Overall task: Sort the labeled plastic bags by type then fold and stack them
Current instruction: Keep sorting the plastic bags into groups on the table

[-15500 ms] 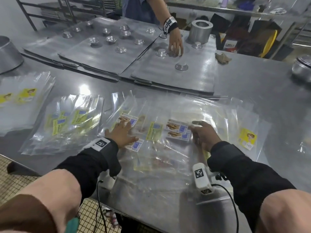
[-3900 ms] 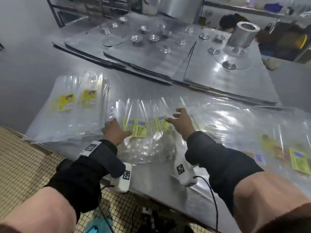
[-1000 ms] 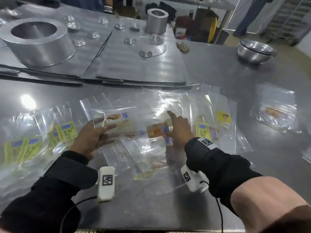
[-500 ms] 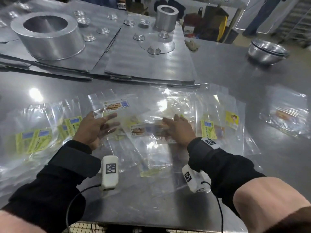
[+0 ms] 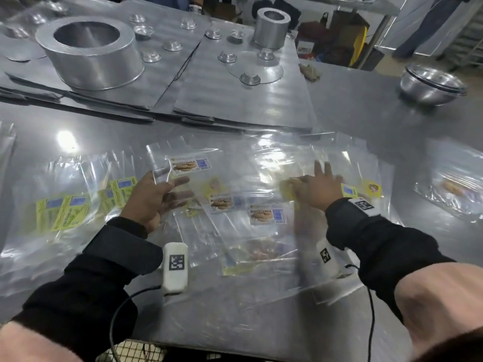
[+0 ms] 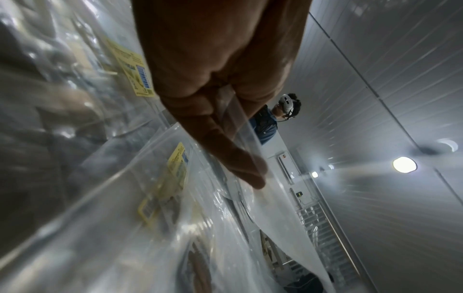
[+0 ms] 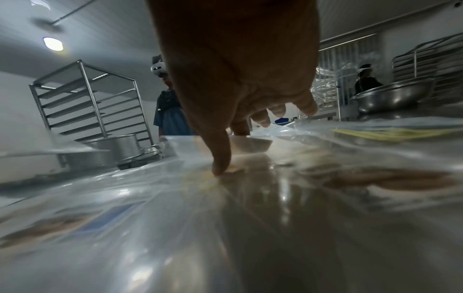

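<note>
Left hand point(image 5: 154, 202) pinches a clear biscuit-label bag point(image 5: 189, 165) above the loose bags point(image 5: 266, 215) mid-worktop point(image 5: 366, 116); right hand point(image 5: 320, 188), fingers spread flat, apparently presses 1 yellow-labelled bag point(image 5: 288, 185) there.

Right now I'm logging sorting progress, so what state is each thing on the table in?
Left hand: pinches a clear bag, lifted.
Right hand: fingers straight, pressing the loose bags.
Loose bags: flat, overlapping, mixed labels, unfolded.
Yellow-label bags: grouped at left, unfolded.
Lone bag: flat, apart at right.
Bowls: nested, upright.
</note>
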A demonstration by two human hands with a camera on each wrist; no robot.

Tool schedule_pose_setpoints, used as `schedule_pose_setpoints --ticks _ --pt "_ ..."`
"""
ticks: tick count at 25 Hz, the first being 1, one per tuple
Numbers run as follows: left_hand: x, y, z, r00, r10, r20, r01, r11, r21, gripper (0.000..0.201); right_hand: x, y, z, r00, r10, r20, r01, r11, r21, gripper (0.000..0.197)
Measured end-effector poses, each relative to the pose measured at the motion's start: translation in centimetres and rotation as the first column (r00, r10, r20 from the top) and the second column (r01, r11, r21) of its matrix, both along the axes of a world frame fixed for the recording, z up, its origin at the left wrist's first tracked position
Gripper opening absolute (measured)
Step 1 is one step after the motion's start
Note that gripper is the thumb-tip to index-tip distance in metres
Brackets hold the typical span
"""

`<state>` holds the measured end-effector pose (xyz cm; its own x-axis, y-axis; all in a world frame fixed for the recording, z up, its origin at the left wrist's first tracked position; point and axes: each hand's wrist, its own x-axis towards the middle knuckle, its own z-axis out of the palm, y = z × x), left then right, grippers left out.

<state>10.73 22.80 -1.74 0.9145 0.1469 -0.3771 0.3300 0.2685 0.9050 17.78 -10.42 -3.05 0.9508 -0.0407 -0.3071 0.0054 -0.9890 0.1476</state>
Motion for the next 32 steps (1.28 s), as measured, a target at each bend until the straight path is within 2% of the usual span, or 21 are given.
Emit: schedule_pose_setpoints --ticks 2,4,5,6,7,9,10,15,16,17,19,20,21,23,25,26,27,28,29,31,32 --pt "-0.3 -0.1 -0.1 1.0 -0.029 -0.006 0.029 0.999 0.026 0.04 -0.1 -0.6 0.3 0.997 -0.056 0.056 0.049 0.992 0.117 0.053" --pt "-0.7 0.0 -0.2 0.998 -0.067 -0.021 0.068 0.996 0.056 0.039 -0.6 0.5 0.8 0.979 -0.018 0.202 -0.058 0.93 0.363 0.054" --pt "-0.9 0.3 -0.2 0.996 -0.085 -0.031 0.087 0.994 0.067 0.039 -1.1 1.5 1.0 0.979 0.032 0.202 -0.134 0.847 0.514 0.054" --pt "-1.2 0.6 -0.2 0.994 -0.099 -0.041 0.102 0.991 0.081 0.038 -1.9 2.8 1.0 0.982 0.134 0.136 -0.19 0.755 0.628 0.059" --pt "-1.5 1.0 -0.1 0.992 -0.117 -0.051 0.121 0.988 0.1 0.037 -2.8 4.3 0.7 0.958 0.285 0.035 -0.235 0.712 0.662 0.071" --pt "-2.1 2.0 -0.1 0.985 -0.155 -0.074 0.164 0.976 0.146 0.035 -4.4 6.8 -0.9 0.836 0.524 -0.164 -0.386 0.773 0.504 0.097" --pt "-2.5 2.5 0.0 0.981 -0.172 -0.091 0.185 0.969 0.165 0.035 -4.7 7.3 -1.8 0.807 0.556 -0.198 -0.45 0.796 0.404 0.098" --pt "-4.4 5.3 -0.9 0.947 -0.253 -0.196 0.3 0.916 0.268 0.036 -3.2 6.7 -2.3 0.894 0.446 -0.029 -0.414 0.851 0.325 0.05" --pt "-4.8 5.5 -1.0 0.942 -0.269 -0.2 0.317 0.91 0.266 0.039 -3.0 6.7 -1.5 0.931 0.363 0.023 -0.339 0.842 0.421 0.045" --pt "-5.2 5.4 -1.1 0.944 -0.264 -0.2 0.31 0.915 0.258 0.04 -3.0 7.2 -0.5 0.964 0.258 0.058 -0.243 0.777 0.581 0.041" --pt "-5.6 4.7 -1.2 0.957 -0.232 -0.173 0.266 0.942 0.204 0.032 -3.9 9.4 1.2 0.992 0.128 0.021 -0.084 0.507 0.858 0.039" --pt "-5.7 4.1 -1.2 0.965 -0.208 -0.162 0.234 0.958 0.164 0.024 -4.7 11.1 1.9 0.989 0.145 -0.015 -0.051 0.438 0.897 0.04" --pt "-5.8 3.5 -0.9 0.968 -0.196 -0.16 0.217 0.968 0.126 0.019 -5.4 12.6 2.2 0.979 0.197 -0.045 -0.044 0.424 0.904 0.044" --pt "-5.8 2.6 -0.8 0.973 -0.14 -0.182 0.152 0.987 0.054 0.034 -6.8 15.7 1.8 0.928 0.361 -0.091 -0.095 0.465 0.88 0.061" --pt "-6.1 2.2 -0.6 0.984 -0.135 -0.119 0.145 0.986 0.079 0.034 -7.2 17.2 1.2 0.882 0.459 -0.105 -0.127 0.448 0.885 0.072" --pt "-6.2 2.2 -0.9 0.982 -0.165 -0.093 0.176 0.977 0.119 0.034 -6.8 17.2 1.2 0.902 0.423 -0.083 -0.127 0.446 0.886 0.072" --pt "-6.1 2.6 -1.3 0.978 -0.192 -0.081 0.203 0.965 0.168 0.047 -6.2 16.7 1.4 0.935 0.352 -0.043 -0.132 0.458 0.879 0.07" --pt "-6.3 2.9 -1.3 0.978 -0.193 -0.075 0.203 0.965 0.166 0.056 -5.6 15.7 1.3 0.961 0.275 -0.007 -0.138 0.505 0.852 0.07" --pt "-6.3 3.5 -1.5 0.981 -0.182 -0.064 0.189 0.972 0.138 0.056 -4.9 14.5 1.1 0.973 0.232 0.01 -0.146 0.58 0.802 0.072" --pt "-6.4 4.8 -1.4 0.989 -0.136 -0.06 0.143 0.981 0.133 0.045 -4.0 12.3 -0.1 0.951 0.306 -0.051 -0.212 0.761 0.613 0.085" --pt "-6.4 5.5 -1.3 0.99 -0.114 -0.08 0.124 0.983 0.137 0.045 -3.9 11.6 -1.1 0.92 0.377 -0.105 -0.279 0.819 0.502 0.09"
